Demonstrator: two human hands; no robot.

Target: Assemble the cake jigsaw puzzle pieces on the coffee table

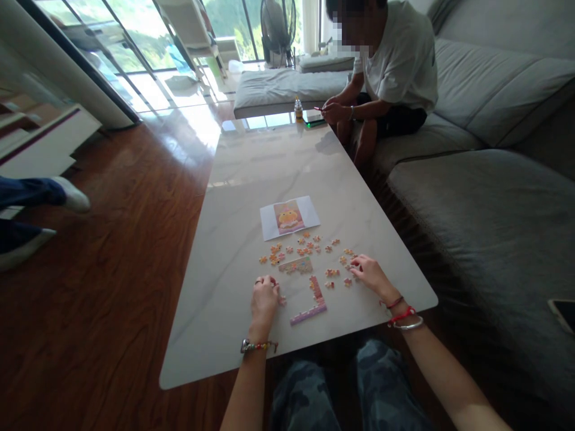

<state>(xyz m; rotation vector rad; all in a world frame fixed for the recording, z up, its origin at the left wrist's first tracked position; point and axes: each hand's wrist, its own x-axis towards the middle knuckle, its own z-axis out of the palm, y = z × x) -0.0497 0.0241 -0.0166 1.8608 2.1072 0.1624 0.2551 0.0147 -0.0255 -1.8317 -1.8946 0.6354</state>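
Observation:
Loose jigsaw pieces [305, 246] lie scattered on the pale marble table [269, 173], below a reference picture [290, 216] of a yellow figure. An L-shaped joined strip [314, 302] and a small joined block [296, 265] sit between my hands. My left hand [264, 299] rests on the table with fingers curled, pinching a small piece at its right side. My right hand [369, 274] lies to the right, fingertips pressed on a loose piece near the scatter.
Another person in a white shirt [399, 60] sits on the grey sofa [494, 197] at the table's far end, beside a small bottle [298, 109] and a green device [314, 118]. Someone's legs [31, 209] show at left on the wooden floor. A phone [563, 314] lies on the sofa.

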